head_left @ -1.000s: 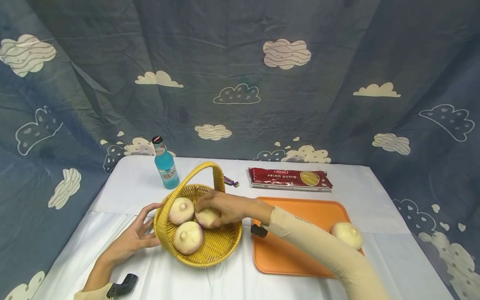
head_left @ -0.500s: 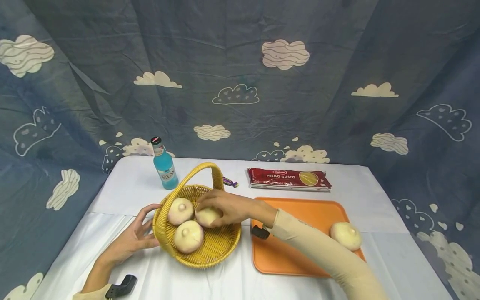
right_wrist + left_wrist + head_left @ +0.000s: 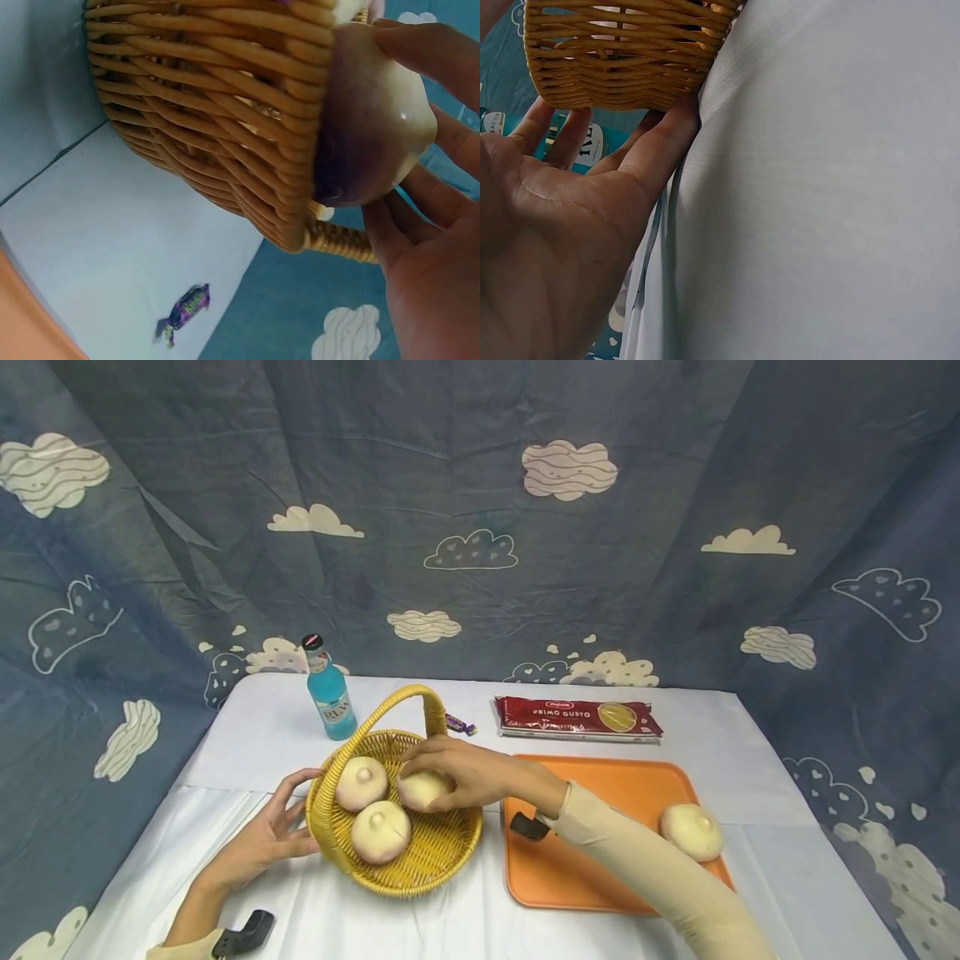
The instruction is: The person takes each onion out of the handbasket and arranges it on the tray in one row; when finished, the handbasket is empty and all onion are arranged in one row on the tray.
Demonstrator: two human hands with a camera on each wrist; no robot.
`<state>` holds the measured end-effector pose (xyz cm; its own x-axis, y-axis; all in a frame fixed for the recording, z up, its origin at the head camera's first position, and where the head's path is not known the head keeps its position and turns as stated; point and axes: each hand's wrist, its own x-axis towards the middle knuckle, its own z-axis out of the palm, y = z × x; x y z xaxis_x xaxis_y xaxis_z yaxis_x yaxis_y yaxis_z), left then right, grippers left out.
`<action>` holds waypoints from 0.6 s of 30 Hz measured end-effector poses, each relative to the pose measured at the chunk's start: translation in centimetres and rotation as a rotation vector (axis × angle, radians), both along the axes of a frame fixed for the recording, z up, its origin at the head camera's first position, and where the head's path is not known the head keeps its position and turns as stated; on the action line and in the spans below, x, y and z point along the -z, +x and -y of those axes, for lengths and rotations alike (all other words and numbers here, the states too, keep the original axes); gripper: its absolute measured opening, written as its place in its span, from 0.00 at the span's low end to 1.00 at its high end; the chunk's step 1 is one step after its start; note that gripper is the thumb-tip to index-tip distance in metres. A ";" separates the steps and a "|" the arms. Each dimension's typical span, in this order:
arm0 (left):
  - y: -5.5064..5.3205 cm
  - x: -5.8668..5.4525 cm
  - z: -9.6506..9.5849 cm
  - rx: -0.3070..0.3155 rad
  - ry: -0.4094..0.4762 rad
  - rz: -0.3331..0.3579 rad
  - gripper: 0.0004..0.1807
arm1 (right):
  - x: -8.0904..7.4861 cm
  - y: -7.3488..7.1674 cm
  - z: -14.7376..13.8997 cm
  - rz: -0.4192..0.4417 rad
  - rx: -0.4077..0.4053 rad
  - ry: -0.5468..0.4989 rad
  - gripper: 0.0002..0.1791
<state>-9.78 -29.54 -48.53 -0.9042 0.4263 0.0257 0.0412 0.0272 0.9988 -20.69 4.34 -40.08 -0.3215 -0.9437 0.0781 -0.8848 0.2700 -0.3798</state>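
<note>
In the head view my right hand (image 3: 465, 772) grips a turnip (image 3: 423, 789) at the inner back of a yellow wicker basket (image 3: 442, 860). The right wrist view shows thumb and fingers round this turnip (image 3: 375, 120), pale on top and purple below, standing above the rim. Two more turnips lie in the basket, one at the back left (image 3: 362, 785) and one in front (image 3: 381, 833). My left hand (image 3: 262, 839) rests on the basket's left side. Its fingers lie nearly straight against the weave (image 3: 630, 67) in the left wrist view.
An orange tray (image 3: 555, 877) lies right of the basket, with a turnip (image 3: 692, 832) at its right edge under my sleeve's far side. Behind stand a blue bottle (image 3: 332, 697), a wrapped candy (image 3: 461, 724) and a red spaghetti pack (image 3: 577, 718). The basket's handle (image 3: 405, 692) arches overhead.
My right hand and its turnip have shifted slightly to the right within the basket. The front turnip has moved a little rightward too. My left hand stays in place.
</note>
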 end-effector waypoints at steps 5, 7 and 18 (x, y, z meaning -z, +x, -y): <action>0.0 0.0 0.0 0.002 0.002 0.001 0.51 | -0.5 0.2 -0.7 0.031 0.005 -0.033 0.27; -0.1 0.0 0.0 0.000 0.004 0.000 0.51 | -0.9 0.3 -1.0 0.044 0.013 -0.038 0.27; -0.1 0.2 0.1 0.010 0.024 -0.005 0.51 | -1.6 1.1 -2.4 0.052 0.023 -0.076 0.27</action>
